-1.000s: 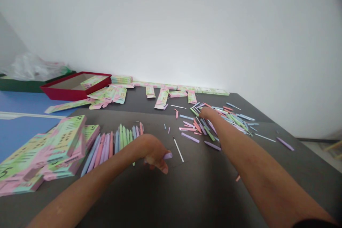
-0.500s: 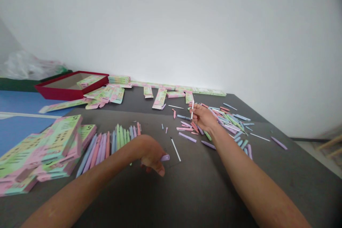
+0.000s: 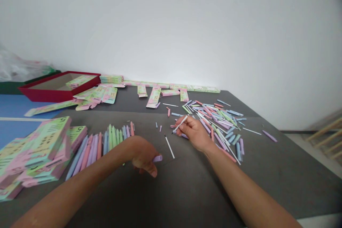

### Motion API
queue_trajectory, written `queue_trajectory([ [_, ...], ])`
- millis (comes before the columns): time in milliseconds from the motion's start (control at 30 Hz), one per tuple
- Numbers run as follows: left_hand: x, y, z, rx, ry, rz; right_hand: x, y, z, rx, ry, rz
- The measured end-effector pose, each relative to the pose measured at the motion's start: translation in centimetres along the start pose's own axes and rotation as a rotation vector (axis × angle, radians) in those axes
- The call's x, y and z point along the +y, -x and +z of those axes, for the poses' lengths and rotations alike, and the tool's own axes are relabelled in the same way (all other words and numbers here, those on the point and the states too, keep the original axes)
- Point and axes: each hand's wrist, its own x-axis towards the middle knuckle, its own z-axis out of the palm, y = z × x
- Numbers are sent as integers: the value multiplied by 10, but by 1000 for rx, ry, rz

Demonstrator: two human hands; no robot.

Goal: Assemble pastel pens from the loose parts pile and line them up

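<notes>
Left hand (image 3: 143, 157) curled shut around a lilac pen barrel (image 3: 157, 158), the barrel's end poking out past the fingers, low over the dark table (image 3: 203, 192). Right hand (image 3: 194, 133) pinched tight on a thin white refill (image 3: 180, 124), the refill slanting out past the thumb, right at the near edge of a loose heap of pastel pens (image 3: 220, 124) in pink, green, blue and lilac. Another white refill (image 3: 169, 146) lying alone on the table, between the two hands. A neat row of pastel pens (image 3: 107, 146) side by side, just beyond the left forearm. Stacks of pink and green cardboard boxes (image 3: 40, 153) at far left, touching the row's end. Farther off, a red tray (image 3: 58, 94) holding flat cards, and more flat boxes (image 3: 154, 97) along the table's far side, before a white wall (image 3: 171, 25)
</notes>
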Motion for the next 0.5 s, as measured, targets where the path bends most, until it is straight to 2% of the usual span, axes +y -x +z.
queue_trajectory([
  [100,3,1,-2,-138,27,-15,1,4,-2,-25,193,-54],
  [367,11,8,-7,-125,-44,-60,-6,12,8,-80,497,-141],
  [500,9,10,-11,-123,-28,-91,-3,10,9,-58,427,-101],
])
